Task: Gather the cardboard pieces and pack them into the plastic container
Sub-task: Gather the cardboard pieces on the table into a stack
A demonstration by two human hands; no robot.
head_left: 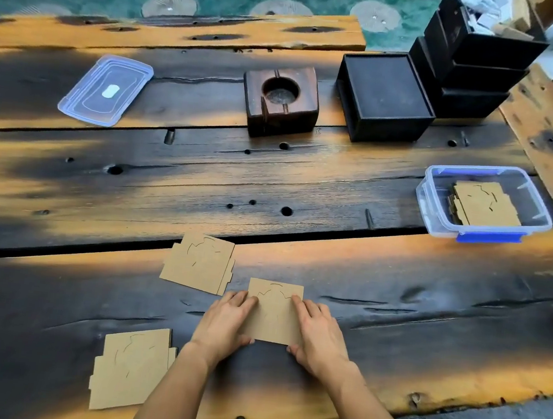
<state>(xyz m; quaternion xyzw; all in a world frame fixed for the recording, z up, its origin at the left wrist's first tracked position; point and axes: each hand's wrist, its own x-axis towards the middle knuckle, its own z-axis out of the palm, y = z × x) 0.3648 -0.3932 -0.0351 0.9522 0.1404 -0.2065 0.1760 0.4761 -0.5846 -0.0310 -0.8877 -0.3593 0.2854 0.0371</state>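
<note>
A tan cardboard piece [273,312] lies flat on the wooden table [428,312] at the near middle. My left hand [226,324] grips its left edge and my right hand [317,338] grips its right edge, fingers on top and thumbs at the near edge. A second cardboard piece [198,262] lies just beyond to the left. A third cardboard piece [131,366] rests near the front edge at left. The clear plastic container [438,224] with blue clips stands at the far right, holding a stack of cardboard pieces [484,205].
The container's clear lid [104,89] lies at the back left. A dark wooden block with a round hollow [280,101] sits at the back middle. Black boxes [384,96] are grouped and stacked at the back right. Gaps run between the table's planks.
</note>
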